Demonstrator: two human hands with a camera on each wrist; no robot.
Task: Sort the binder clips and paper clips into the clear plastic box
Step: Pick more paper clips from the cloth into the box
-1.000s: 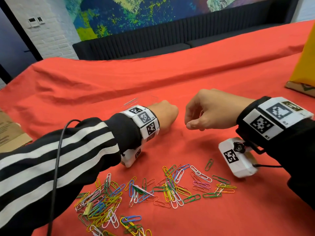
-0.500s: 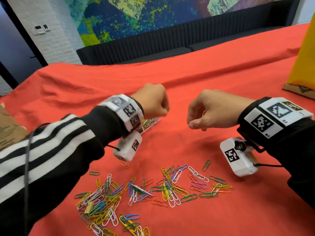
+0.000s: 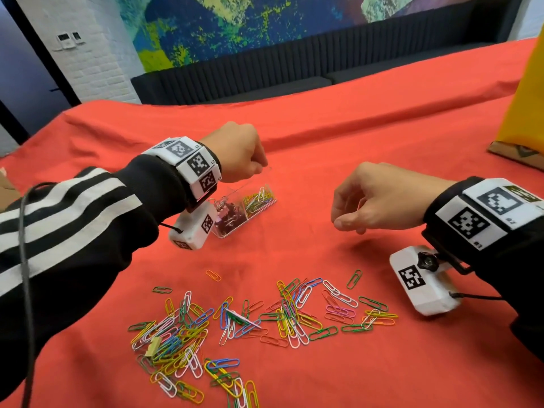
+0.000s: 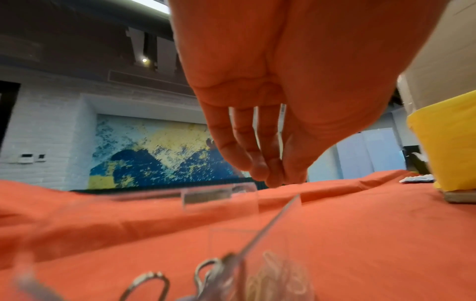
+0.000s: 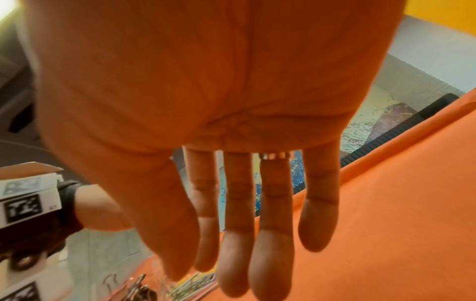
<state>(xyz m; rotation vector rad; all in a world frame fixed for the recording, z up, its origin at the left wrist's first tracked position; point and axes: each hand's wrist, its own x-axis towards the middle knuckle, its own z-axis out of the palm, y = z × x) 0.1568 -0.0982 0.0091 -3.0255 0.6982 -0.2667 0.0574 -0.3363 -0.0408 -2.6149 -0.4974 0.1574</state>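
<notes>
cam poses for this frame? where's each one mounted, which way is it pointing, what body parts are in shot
Head: on the head, looking forward and down at the red tablecloth; shows both sleeves, the left hand, the right hand, loose paper clips.
Left wrist: under the left wrist, looking along the palm at the fingers above the clear box.
Right wrist: under the right wrist, looking along the palm at the hanging fingers.
Shared: all three see the box; in the head view it is.

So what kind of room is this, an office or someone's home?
Probably an office lounge or meeting space, though I can't be sure. A large abstract mural fills the wall above a long dark bench sofa, wall control panels sit on white brick, and a wide table wears a red cloth.
</notes>
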